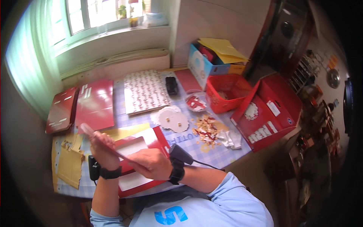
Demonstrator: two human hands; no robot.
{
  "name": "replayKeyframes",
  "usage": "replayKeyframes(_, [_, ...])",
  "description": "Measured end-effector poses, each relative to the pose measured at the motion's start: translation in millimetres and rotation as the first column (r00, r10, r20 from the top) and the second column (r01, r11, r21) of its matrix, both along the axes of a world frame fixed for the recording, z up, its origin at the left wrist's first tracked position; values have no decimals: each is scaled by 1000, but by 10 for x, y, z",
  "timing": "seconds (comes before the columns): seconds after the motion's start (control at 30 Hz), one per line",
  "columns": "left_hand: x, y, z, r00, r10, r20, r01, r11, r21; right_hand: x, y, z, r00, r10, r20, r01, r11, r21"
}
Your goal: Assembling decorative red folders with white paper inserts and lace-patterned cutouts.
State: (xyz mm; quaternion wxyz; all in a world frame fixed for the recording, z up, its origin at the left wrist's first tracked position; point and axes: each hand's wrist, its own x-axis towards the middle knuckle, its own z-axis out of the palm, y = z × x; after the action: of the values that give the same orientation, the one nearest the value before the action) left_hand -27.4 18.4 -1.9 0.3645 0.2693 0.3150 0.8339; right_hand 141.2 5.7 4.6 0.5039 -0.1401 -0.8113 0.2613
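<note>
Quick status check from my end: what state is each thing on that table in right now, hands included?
Left hand: raised, gripping the pink-red card.
Right hand: closed on the card's lower end.
Pink-red card: held tilted above the table.
Red window sheet: lying flat under the hands.
Red basket: upright, open.
Red box: open, lid up.
Blue box: open, yellow sheets sticking out.
Paper scraps: loose pile.

Left of the basket (227,92) on the table (215,157) lies a patterned sheet (145,91); paper scraps (205,129) lie before the basket, an open box (269,111) right of it
</note>
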Motion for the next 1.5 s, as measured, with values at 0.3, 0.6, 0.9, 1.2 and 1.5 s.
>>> replayKeyframes(0.3, [-288,-421,489,659,-745,-100,712,661,-237,234,337,229,951,-295,-94,309,915,260])
replayKeyframes(0.6, [-226,-395,528,770,-567,-293,492,819,-293,143,412,164,973,-230,-5,225,960,-167])
replayKeyframes(0.9, [-1137,24,-222,870,238,-432,-337,926,-168,398,935,765,415,-737,534,581,666,468])
replayKeyframes(1.2, [-1201,-8,-146,815,400,-420,-521,822,-229,-1036,1531,514,466,-197,862,11,976,217])
replayKeyframes(1.5, [-1168,-107,-36,773,496,-395,-598,778,-193,-1085,1640,341,826,-434,361,274,867,417])
